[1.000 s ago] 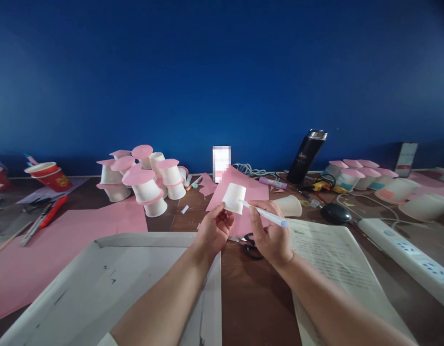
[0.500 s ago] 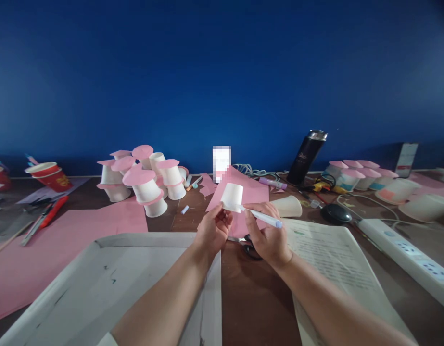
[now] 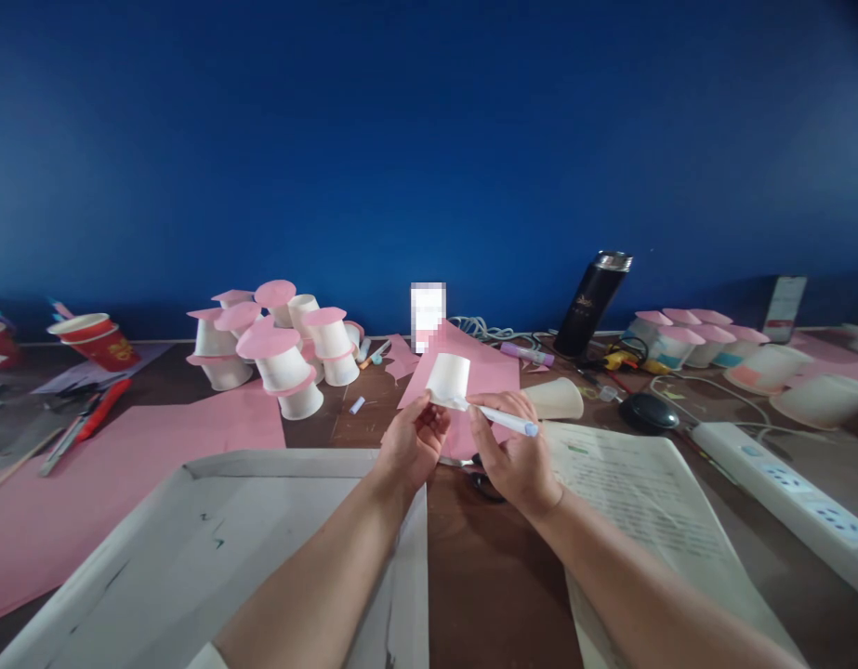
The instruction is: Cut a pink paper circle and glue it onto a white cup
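Observation:
A white paper cup (image 3: 448, 377) is upside down above the pink paper, with its rim pinched by the fingers of my left hand (image 3: 415, 439). My right hand (image 3: 518, 457) grips a white marker with a pale blue end (image 3: 505, 420). The marker's tip meets the cup near the right side of its rim; I cannot make out any mark there. Beneath the hands lies a sheet of pink paper (image 3: 495, 372). Black-handled scissors (image 3: 485, 487) are partly hidden under my right hand. Another white paper cup (image 3: 560, 400) lies on its side just behind that hand.
Stacked white cups with pink paper discs (image 3: 275, 358) stand back left, and more capped cups (image 3: 686, 339) back right. A white tray-like box (image 3: 275, 520) fills the near left. On the right are a printed sheet (image 3: 630, 492), a power strip (image 3: 784, 492), a mouse (image 3: 648, 413) and a black flask (image 3: 590, 302).
The marker in my right hand has shifted slightly left, and its rear end sits a little lower. My left hand and the cup stay almost still.

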Available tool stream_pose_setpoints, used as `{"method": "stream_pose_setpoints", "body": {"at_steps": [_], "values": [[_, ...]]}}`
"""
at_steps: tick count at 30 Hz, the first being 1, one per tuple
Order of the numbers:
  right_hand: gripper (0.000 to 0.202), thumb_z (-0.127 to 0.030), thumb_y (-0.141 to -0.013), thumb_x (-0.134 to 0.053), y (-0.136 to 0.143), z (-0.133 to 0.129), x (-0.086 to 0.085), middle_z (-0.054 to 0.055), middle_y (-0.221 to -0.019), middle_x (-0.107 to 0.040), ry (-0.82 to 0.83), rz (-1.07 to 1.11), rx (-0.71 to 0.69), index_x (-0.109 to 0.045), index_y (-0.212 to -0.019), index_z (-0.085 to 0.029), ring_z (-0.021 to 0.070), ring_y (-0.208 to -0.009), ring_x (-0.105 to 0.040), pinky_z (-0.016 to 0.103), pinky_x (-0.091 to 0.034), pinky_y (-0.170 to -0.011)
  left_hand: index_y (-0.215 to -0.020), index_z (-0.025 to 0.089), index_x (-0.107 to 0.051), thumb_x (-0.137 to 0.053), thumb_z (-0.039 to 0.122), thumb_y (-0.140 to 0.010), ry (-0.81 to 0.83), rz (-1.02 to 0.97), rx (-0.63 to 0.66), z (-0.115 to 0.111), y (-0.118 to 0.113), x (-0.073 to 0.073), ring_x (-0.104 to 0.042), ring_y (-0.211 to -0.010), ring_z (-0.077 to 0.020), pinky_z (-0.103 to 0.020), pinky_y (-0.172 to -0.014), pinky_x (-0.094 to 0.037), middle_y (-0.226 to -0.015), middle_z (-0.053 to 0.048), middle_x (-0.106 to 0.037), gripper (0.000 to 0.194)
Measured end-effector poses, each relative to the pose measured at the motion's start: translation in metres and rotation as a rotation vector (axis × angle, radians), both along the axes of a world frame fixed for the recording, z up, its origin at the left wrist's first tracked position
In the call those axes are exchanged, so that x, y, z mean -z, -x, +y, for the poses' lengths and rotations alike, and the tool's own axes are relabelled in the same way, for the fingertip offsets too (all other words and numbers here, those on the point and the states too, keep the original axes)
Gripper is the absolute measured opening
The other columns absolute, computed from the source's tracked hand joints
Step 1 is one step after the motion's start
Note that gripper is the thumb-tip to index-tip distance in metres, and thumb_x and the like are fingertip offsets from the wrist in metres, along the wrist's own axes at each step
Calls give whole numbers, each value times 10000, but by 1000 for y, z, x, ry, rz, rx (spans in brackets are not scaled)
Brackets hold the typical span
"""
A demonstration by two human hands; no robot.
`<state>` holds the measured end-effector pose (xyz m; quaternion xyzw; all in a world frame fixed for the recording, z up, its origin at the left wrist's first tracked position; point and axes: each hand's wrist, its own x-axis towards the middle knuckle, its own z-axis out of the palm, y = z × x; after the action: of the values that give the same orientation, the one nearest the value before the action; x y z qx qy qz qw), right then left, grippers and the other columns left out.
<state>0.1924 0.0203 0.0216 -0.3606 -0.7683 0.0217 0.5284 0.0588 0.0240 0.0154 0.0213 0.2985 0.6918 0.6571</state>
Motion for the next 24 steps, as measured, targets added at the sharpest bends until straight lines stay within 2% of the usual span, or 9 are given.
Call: {"method": "stream_pose_setpoints", "body": {"at_steps": [7,13,24], "values": [[120,-187,-852,-534,-2,-3,-3,52,-855,-675,-4,15,-60,-606,-946,-205,202,-795,-620,375,-461,-794,-797,85,-600,-527,54,-836,-51,-44,-99,5,2,2,-629,-669,-93,-217,-723,-573,-750,-63,-635,88],[134,-180,-851,-530,-1,-4,-2,52,-866,-664,6,-19,-131,-602,-960,-205,195,-796,-613,345,-479,-741,-861,104,-573,-471,10,-845,-32,-54,-129,12,6,9,-650,-739,-110,-250,-759,-579,-819,-74,-644,140],[138,-178,-850,-541,-1,-3,-1,50,-883,-666,5,-25,-121,-602,-972,-201,191,-802,-605,350,-467,-750,-823,100,-585,-477,26,-845,-77,10,-90,12,5,12,-646,-771,-119,-236,-776,-563,-834,-85,-638,132]]}}
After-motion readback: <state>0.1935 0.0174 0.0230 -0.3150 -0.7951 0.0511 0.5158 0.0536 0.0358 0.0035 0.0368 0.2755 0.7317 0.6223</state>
